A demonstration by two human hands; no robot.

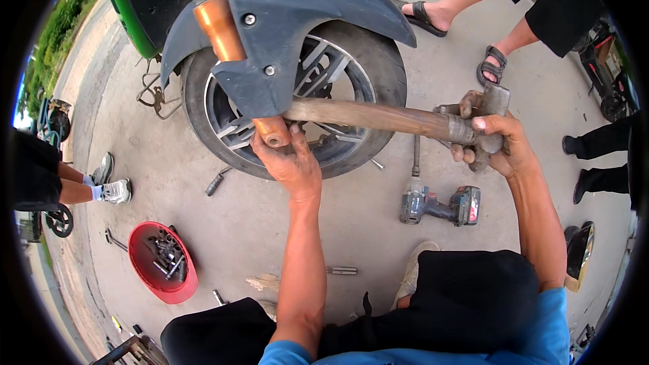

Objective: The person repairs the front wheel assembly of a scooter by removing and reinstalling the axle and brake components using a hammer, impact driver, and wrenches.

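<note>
My left hand cups the foot of the orange fork leg, my right hand is clamped around the head end of the hammer — the leg's hole looks bare, yet the wheel sits beneath the fender, so I'd judge this partway.

From where I'm standing, a hammer is stretching nearly level leftward from the right hand — its brown wooden handle is looking worn, its dull grey metal head is sitting among that hand's fingers, and the handle's far end is reaching just above the left hand. An orange fork leg is slanting down toward that left hand, its holed lower end sitting at the fingertips.
</note>
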